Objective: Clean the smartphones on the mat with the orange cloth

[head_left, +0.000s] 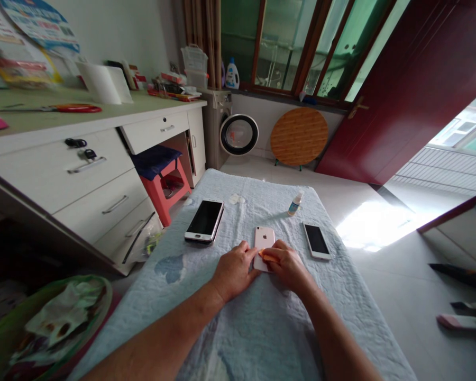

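A pale pink smartphone [265,237] lies back side up on the quilted blue cover, its apple logo and camera facing me. My left hand [234,269] grips it by the left edge, fingers closed. Pinched in my right hand [289,266] is an orange cloth [271,256], pressed against the phone's back; part of the cloth is hidden under the fingers. To the left, a white phone with a dark screen [205,218] rests on top of another device. On the right lies a smaller white phone [317,241], screen up. Behind it stands a small spray bottle [295,203], upright.
The blue quilted cover [238,333] spreads under everything. A waste basket [107,296] is at the lower left. Beyond stand a white desk [99,185], a red stool [164,198], a washing machine with its door open [218,124] and a round wooden tabletop [299,136].
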A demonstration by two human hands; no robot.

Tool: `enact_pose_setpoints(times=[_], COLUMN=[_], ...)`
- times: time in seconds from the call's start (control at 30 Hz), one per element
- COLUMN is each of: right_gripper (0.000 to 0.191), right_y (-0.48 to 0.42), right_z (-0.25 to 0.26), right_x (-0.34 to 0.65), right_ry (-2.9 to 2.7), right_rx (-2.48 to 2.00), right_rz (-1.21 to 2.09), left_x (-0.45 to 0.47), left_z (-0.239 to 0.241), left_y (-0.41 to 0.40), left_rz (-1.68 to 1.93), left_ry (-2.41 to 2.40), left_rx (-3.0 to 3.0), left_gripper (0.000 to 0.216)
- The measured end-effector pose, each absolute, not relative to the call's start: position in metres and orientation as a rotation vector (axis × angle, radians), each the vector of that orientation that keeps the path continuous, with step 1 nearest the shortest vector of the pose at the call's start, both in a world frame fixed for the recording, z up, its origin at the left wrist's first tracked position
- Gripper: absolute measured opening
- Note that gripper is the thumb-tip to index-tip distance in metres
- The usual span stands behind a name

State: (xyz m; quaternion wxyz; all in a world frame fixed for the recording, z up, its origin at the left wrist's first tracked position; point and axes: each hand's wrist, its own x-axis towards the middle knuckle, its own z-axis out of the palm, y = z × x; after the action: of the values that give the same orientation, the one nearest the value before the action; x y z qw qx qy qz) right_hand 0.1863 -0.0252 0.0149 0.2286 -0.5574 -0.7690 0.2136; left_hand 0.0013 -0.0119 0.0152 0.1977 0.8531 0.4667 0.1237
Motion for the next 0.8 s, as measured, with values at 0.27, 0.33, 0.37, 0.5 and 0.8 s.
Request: enact_pose_setpoints(times=[0.27, 0.33, 0.37, 0.5, 0.8], right_gripper=[0.023, 0.024, 0.024, 0.026, 0.028], right_y=[-0.032, -0.033, -0.033, -0.035, -0.037], right_z=[0.014, 0.015, 0.016, 0.023, 0.033], right_x=[0.171, 0.171, 0.171, 0.177, 0.204], right_ry=[-2.263, -2.291, -2.303, -2.330, -2.204], right_rx=[-1.444, -1.429, -1.418, -1.391, -1.475], right_rz=[0.565, 0.557, 0.567, 0.692, 0.846], left_x=[-0.006, -0.008, -0.008, -0.010, -0.011], left_z=[0.018, 0.019, 0.019, 0.017, 0.012], left_y=[-0.005, -0.004, -0.004, -0.002, 0.000], left_rz=[0.311, 0.295, 0.289, 0.315, 0.306], left_ry=[1.177, 1.153, 1.142, 1.093, 1.111], left_rx=[2.339, 2.331, 2.330, 2.337, 2.342], left_gripper=[0.044, 0.045, 0.044, 0.038, 0.048])
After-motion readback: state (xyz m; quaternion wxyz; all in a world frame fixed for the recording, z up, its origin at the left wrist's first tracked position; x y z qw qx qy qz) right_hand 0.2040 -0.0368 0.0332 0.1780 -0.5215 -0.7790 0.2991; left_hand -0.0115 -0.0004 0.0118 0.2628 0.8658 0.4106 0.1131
